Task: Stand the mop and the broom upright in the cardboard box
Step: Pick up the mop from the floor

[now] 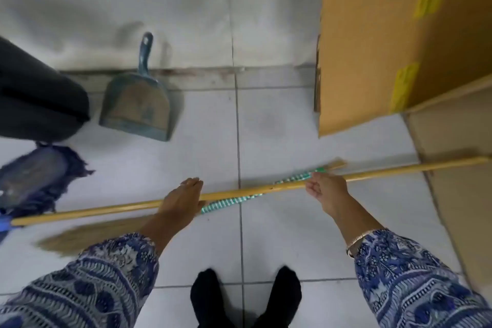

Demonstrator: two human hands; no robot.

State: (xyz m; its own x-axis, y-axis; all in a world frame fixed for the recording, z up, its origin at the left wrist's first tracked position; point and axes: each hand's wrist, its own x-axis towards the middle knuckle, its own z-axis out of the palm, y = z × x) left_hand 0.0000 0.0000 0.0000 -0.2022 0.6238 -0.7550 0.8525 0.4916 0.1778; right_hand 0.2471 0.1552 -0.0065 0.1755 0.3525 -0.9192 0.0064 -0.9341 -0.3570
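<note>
The mop has a long yellow wooden handle (253, 190) lying nearly level across the view, with its dark blue string head (34, 176) at the far left on the floor. My left hand (183, 198) and my right hand (326, 189) both grip this handle. Beneath it the broom lies on the tiles: its green-and-white banded handle (231, 201) crosses under the mop, and its straw bristles (87, 234) fan out at the lower left. The tall cardboard box (372, 48) stands at the upper right, apart from both tools.
A blue dustpan (138, 104) leans against the white wall. A black bin (34, 98) sits at the left edge. Flattened cardboard (458, 181) lies on the floor at the right. My dark-socked feet (245, 298) stand on the white tiles.
</note>
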